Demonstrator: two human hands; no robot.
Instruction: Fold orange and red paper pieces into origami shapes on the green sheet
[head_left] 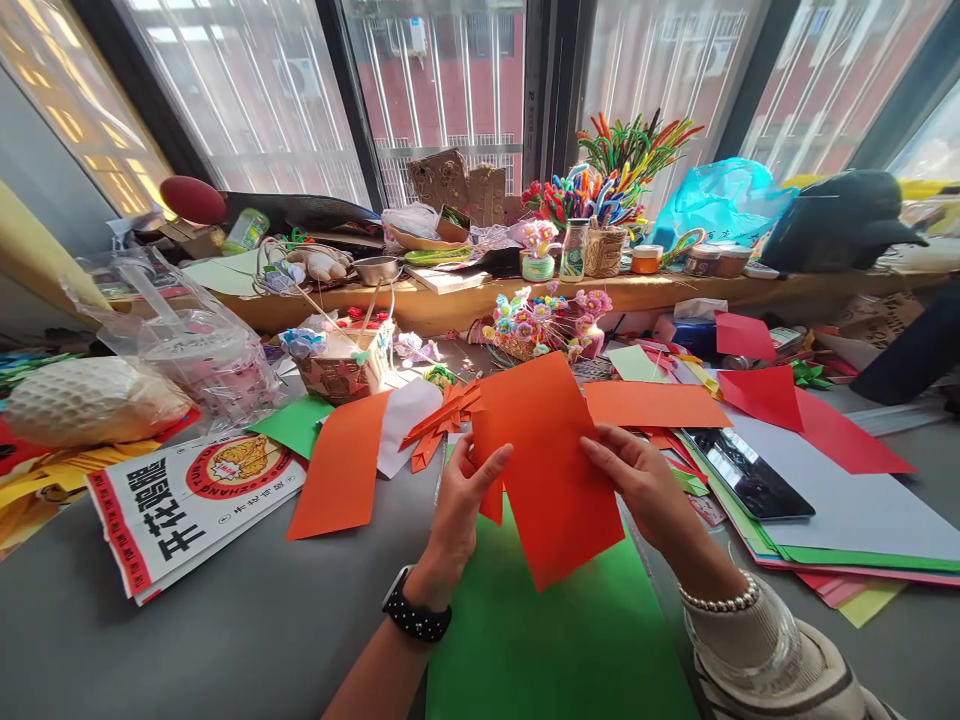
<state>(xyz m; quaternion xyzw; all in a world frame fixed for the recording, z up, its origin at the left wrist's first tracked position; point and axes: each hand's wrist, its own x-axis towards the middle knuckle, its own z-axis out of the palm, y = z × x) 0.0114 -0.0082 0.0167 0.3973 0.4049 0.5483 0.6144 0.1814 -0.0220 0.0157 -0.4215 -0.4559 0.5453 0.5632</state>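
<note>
An orange paper sheet (551, 475) is held up above a green sheet (555, 640) on the grey table. My left hand (461, 500) pinches its left edge, with the thumb on the front face and the other fingers partly hidden behind. On the right edge, the thumb and fingers of my right hand (630, 475) close on the same sheet. A smaller orange piece shows behind it near my left hand. Flat on the table to the left is another orange sheet (341, 465); one more orange sheet (656, 404) lies behind my right hand. Folded orange strips (442, 420) rest beyond my left hand.
A printed paper bag (202, 500) lies at the left. Stacked coloured paper (885, 510) with a black phone (750, 475) is at the right. Farther back stand a decorated basket (341, 372) and small craft flowers (525, 325), below a crowded window sill (450, 308).
</note>
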